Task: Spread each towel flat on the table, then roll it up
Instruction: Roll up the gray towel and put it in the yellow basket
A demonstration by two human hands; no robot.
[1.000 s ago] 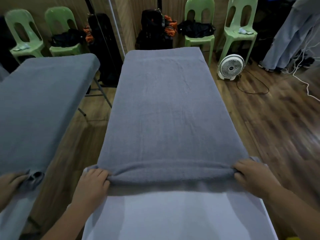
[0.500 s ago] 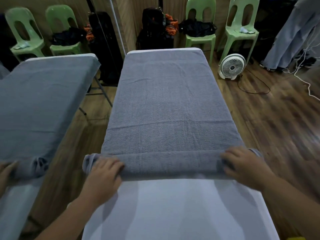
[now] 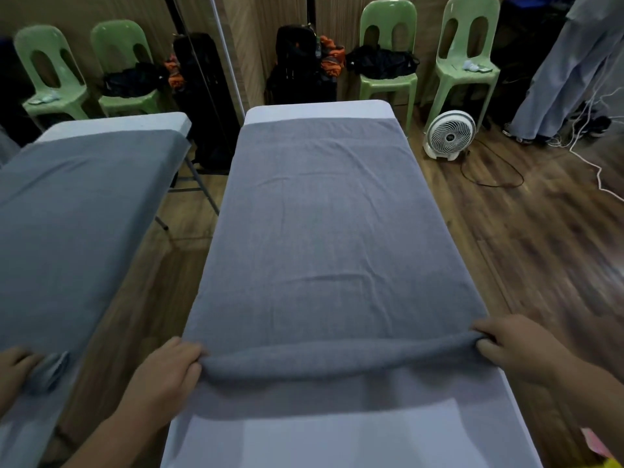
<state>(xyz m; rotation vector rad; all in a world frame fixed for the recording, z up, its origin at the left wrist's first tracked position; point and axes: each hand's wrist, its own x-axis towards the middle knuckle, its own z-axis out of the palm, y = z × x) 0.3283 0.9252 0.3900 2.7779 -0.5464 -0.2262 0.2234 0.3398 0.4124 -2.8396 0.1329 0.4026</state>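
Left hand (image 3: 165, 376) and right hand (image 3: 520, 349) each curl their fingers round an end of the roll (image 3: 337, 361) near the table's (image 3: 317, 109) near end, gripping the grey towel (image 3: 320, 231), whose unrolled part lies flat toward the far end. Half a second ago they lay flatter on the roll. More white table now shows beyond the towel's far edge, so rolling looks barely begun
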